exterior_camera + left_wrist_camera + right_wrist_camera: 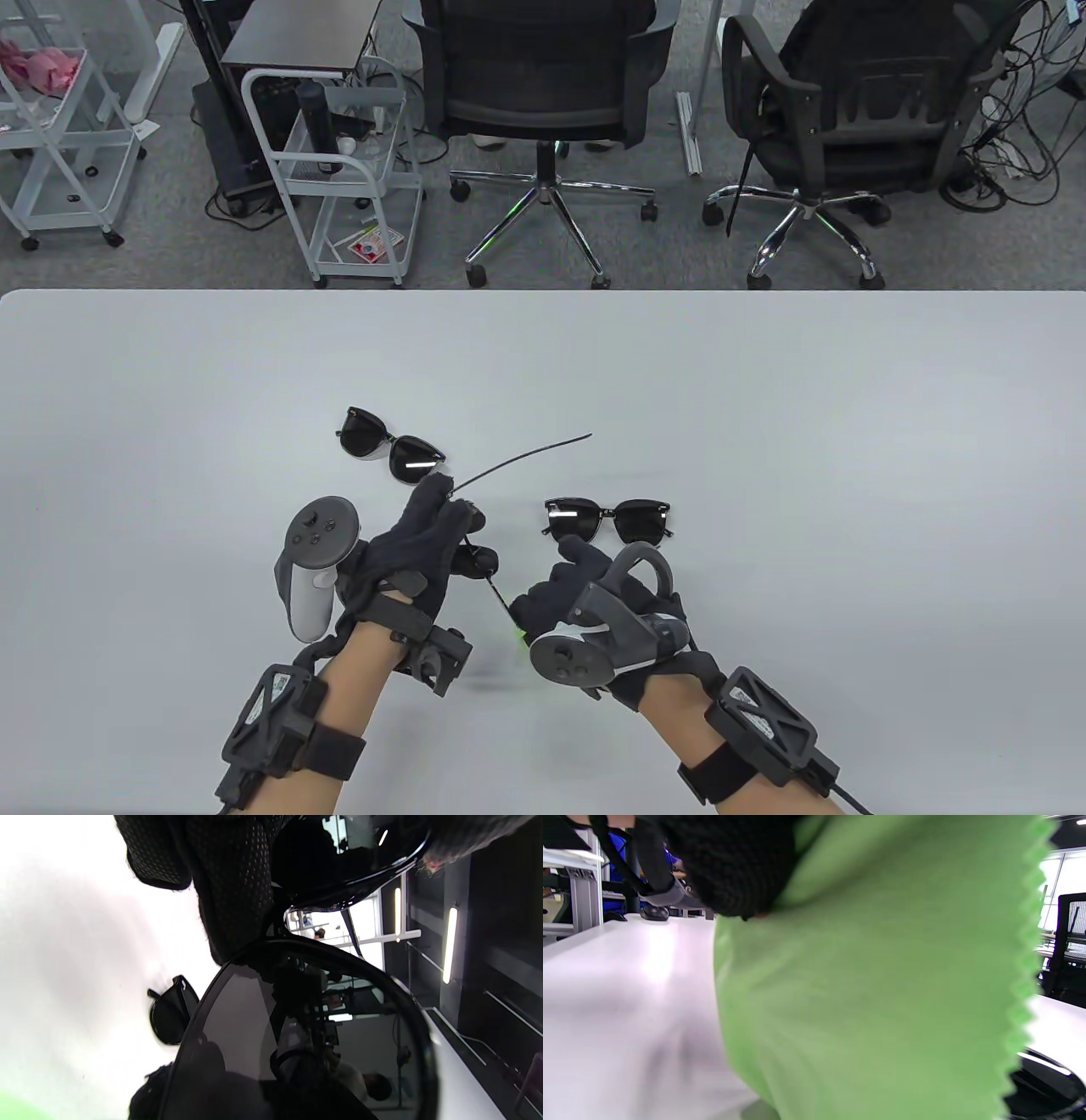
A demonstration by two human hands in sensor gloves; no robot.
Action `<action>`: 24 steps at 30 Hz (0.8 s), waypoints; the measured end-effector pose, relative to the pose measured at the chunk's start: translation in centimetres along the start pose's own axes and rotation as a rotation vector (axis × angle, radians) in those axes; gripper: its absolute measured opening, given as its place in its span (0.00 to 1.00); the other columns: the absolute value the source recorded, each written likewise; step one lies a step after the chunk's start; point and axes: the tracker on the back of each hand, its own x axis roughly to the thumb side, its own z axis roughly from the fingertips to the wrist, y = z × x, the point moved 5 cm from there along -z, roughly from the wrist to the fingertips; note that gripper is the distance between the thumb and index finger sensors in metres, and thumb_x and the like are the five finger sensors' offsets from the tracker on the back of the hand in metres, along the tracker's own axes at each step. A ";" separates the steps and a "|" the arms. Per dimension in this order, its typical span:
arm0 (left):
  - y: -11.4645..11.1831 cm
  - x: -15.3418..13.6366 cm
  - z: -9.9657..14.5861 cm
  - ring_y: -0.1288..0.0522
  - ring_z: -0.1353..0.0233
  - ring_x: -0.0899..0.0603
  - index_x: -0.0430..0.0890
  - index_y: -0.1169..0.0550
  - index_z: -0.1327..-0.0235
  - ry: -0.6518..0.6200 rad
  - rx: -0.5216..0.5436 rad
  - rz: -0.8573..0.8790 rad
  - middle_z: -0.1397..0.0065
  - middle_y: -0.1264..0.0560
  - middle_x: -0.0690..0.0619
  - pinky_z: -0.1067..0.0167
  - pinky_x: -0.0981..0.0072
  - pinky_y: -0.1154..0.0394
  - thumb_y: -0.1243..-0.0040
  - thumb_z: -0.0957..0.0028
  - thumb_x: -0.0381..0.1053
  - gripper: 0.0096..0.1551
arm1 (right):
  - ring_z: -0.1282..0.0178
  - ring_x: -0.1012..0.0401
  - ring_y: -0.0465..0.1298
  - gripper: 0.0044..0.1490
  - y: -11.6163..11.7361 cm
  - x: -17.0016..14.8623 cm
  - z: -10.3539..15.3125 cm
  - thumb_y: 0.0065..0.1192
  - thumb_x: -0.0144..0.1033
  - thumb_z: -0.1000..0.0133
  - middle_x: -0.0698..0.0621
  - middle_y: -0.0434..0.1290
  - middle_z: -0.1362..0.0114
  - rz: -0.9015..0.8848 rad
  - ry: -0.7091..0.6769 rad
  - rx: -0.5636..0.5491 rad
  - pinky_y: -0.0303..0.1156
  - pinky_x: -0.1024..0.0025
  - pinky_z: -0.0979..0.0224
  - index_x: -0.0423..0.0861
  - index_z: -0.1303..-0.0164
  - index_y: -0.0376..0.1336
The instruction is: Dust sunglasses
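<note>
1. Table view: the left hand [416, 552] pinches a pair of sunglasses [305, 1035] seen edge-on, one thin temple arm [522, 458] jutting up past the fingers.
2. Just right of that pair, the right hand [568, 594] is curled, apparently gripping a green cloth [874, 984].
3. Two other sunglasses lie on the table [764, 382]: one [392, 446] beyond the held pair, one [607, 519] to its right, touching neither hand.

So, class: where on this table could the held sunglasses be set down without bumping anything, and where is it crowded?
Free: the broad bare table right of the right-hand sunglasses, the strip along the far edge, and the area left of the far-left sunglasses. Crowded: the near centre, where the left hand holds a third pair and the right hand holds the green cloth.
</note>
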 end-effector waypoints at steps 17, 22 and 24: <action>-4.3 0.9 0.2 0.11 0.40 0.44 0.40 0.32 0.29 0.018 -0.122 -0.190 0.35 0.21 0.52 0.33 0.47 0.26 0.35 0.66 0.80 0.62 | 0.55 0.52 0.88 0.27 -0.7 -1.9 0.0 0.67 0.43 0.52 0.48 0.88 0.51 -0.028 0.074 -0.006 0.70 0.38 0.33 0.40 0.51 0.78; -3.0 1.0 0.0 0.08 0.47 0.45 0.38 0.31 0.31 0.024 -0.071 -0.197 0.37 0.20 0.50 0.34 0.51 0.24 0.35 0.66 0.79 0.61 | 0.55 0.53 0.88 0.27 -0.7 -2.9 -0.1 0.66 0.44 0.52 0.50 0.88 0.52 0.068 0.114 0.033 0.70 0.38 0.33 0.42 0.50 0.78; -2.6 0.8 0.0 0.07 0.47 0.46 0.37 0.32 0.30 0.032 -0.071 -0.201 0.36 0.21 0.49 0.34 0.52 0.23 0.35 0.65 0.79 0.61 | 0.55 0.53 0.88 0.27 -0.4 -4.1 0.4 0.66 0.44 0.53 0.50 0.88 0.52 0.064 0.138 0.053 0.70 0.38 0.33 0.42 0.50 0.78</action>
